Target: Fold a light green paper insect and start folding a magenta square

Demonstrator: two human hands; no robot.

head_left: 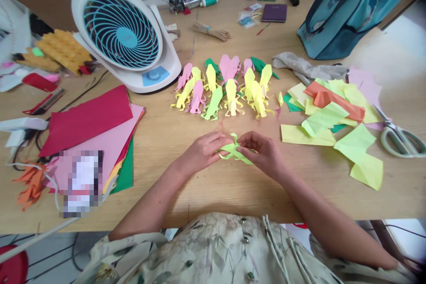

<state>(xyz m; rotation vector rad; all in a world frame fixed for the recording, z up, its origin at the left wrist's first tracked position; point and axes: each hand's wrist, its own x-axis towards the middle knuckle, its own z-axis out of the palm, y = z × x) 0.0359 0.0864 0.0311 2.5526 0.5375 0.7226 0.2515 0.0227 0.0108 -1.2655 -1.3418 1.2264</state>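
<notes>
A light green folded paper figure (234,151) lies between both my hands at the middle of the wooden table (206,186). My left hand (203,151) pinches its left side with curled fingers. My right hand (262,151) grips its right side, fingers closed on the paper. Beyond them stands a cluster of several finished paper figures (222,88) in pink, yellow and green.
A white and blue fan (124,35) stands at the back left. Sheets of red, pink and green paper (96,137) lie at the left. Paper scraps (336,115) and scissors (399,137) lie at the right, with a blue bag (346,9) behind.
</notes>
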